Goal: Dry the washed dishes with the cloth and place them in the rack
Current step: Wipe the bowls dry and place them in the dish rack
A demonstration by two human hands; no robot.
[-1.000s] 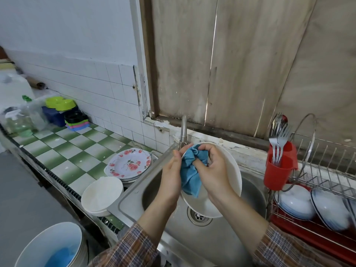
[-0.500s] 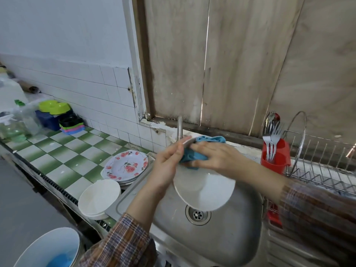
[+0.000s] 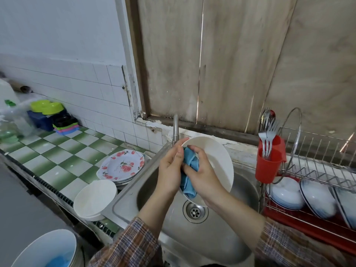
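My right hand (image 3: pixel 202 174) had dragged the cloth (image 3: pixel 189 164), bunched in its grip, from the rim down inside the bowl (image 3: pixel 219 157); my left hand (image 3: pixel 169 170) held the rim over the sink (image 3: pixel 212 237). Rack (image 3: pixel 317 170) came soon, I reckoned.

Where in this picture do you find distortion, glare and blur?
Head view: the wide lens bends the wooden boards and dish rack near the edges; head view: glare on the steel sink; head view: the racked bowls at right look smeared.
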